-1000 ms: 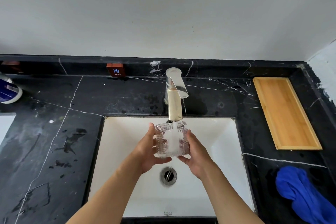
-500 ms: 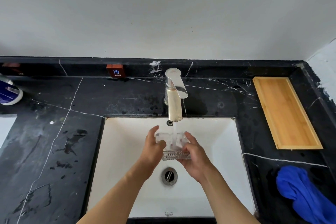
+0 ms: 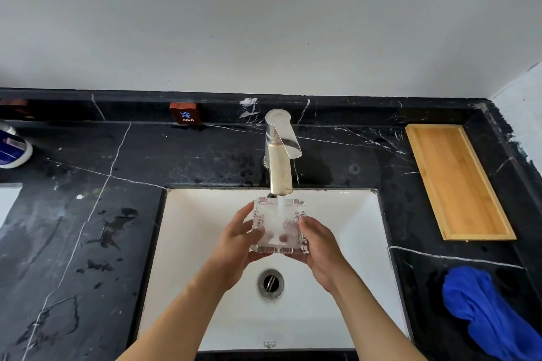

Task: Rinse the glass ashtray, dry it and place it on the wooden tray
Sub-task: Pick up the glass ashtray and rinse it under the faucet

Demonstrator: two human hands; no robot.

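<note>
The square cut-glass ashtray (image 3: 278, 226) is over the white sink (image 3: 346, 214), tilted with its hollow facing me, under the running stream from the faucet (image 3: 280, 155). My left hand (image 3: 239, 240) grips its left side and my right hand (image 3: 319, 246) grips its right side. Water splashes white inside the hollow. The wooden tray (image 3: 457, 182) lies empty on the black counter at the right. A crumpled blue cloth (image 3: 487, 313) lies on the counter at the near right.
The black marble counter (image 3: 88, 214) has wet patches left of the sink. A white and blue bottle (image 3: 11, 149) stands at the far left edge. A small "COLD" sign (image 3: 185, 114) leans on the back ledge. The sink drain (image 3: 270, 283) is below my hands.
Half a second ago the ashtray lay flatter and lower in my hands; now it is tipped up again with its hollow under the stream.
</note>
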